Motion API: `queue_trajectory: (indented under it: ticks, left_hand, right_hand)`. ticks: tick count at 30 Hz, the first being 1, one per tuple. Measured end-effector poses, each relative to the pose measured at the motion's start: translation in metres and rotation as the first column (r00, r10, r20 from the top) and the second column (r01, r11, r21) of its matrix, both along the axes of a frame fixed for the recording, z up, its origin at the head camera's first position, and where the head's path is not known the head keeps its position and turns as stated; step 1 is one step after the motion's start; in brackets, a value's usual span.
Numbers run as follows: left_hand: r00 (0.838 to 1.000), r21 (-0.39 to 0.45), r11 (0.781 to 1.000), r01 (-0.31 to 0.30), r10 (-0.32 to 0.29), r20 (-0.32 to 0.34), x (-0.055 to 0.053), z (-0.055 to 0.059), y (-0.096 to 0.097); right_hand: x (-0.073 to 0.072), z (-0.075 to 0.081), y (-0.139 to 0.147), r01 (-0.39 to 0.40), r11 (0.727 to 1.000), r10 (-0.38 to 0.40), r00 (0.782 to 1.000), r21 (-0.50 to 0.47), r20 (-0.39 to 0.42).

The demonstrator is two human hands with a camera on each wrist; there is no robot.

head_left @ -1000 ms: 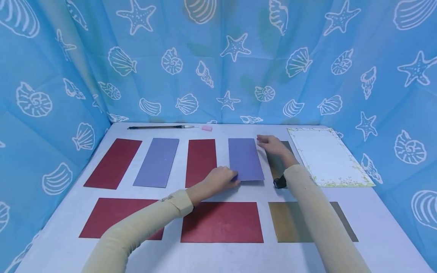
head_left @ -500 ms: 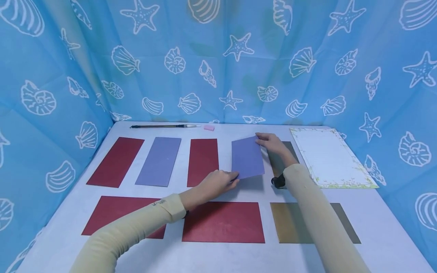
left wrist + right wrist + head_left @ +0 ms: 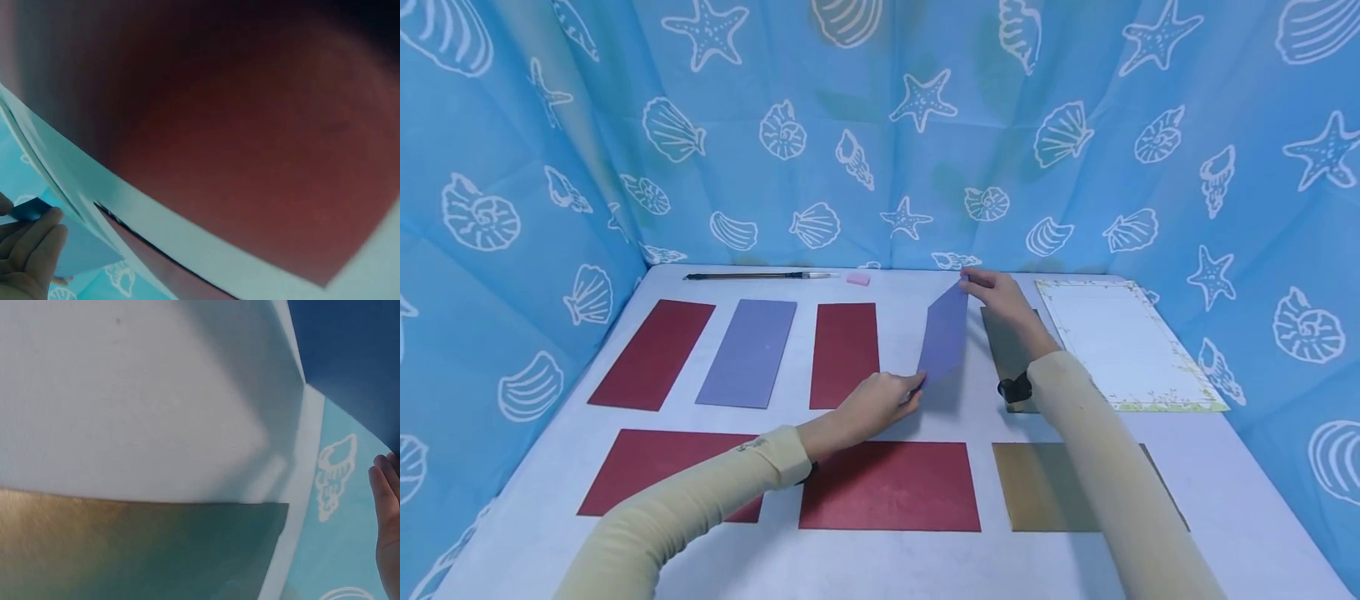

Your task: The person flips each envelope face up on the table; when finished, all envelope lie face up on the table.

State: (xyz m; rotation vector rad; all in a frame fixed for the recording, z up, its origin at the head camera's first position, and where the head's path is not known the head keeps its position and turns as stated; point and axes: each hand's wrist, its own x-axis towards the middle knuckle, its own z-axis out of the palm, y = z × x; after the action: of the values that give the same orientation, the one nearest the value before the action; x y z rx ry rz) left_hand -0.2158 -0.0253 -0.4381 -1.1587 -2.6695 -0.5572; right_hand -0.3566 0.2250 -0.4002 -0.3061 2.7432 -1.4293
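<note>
A purple card [image 3: 944,335] is raised and steeply tilted above the table, right of the middle. My left hand [image 3: 874,406] pinches its near left corner between thumb and fingers. At the far upper corner, my right hand [image 3: 1002,302] pinches it too. The left wrist view has the left hand [image 3: 28,253] at the lower left, on the card's edge. In the right wrist view the card [image 3: 356,356] looks dark blue, with the right hand's fingers [image 3: 389,481] at its edge. A gold-brown card [image 3: 1006,346] lies beneath the right wrist.
Red cards [image 3: 651,354] and another purple card [image 3: 747,353] lie flat on the white table [image 3: 760,567]. Nearer are a wide red card [image 3: 891,496] and a gold-brown one [image 3: 1037,492]. A brush [image 3: 752,275], a pink block [image 3: 858,279] and a bordered white sheet [image 3: 1120,342] lie behind.
The purple card has come up off the table and turned steeply. My right hand has taken its far corner and moved up; my left hand keeps hold of the near corner.
</note>
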Motion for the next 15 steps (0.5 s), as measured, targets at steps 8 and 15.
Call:
queue_trajectory:
  ticks: [8, 15]
  left_hand:
    - [0.979, 0.145, 0.989, -0.038, 0.008, 0.203, 0.0007, -0.0030, 0.0061]
    - [0.958, 0.220, 0.973, -0.062, -0.004, 0.287, 0.0023, -0.0070, 0.0079]
  right_hand:
    - [0.0042, 0.0089, -0.0022, 0.029, 1.000, -0.029, 1.000, -0.006, -0.011]
    - [0.0036, 0.0048, -0.0047, 0.025, 1.000, -0.024, 0.998, 0.012, -0.056]
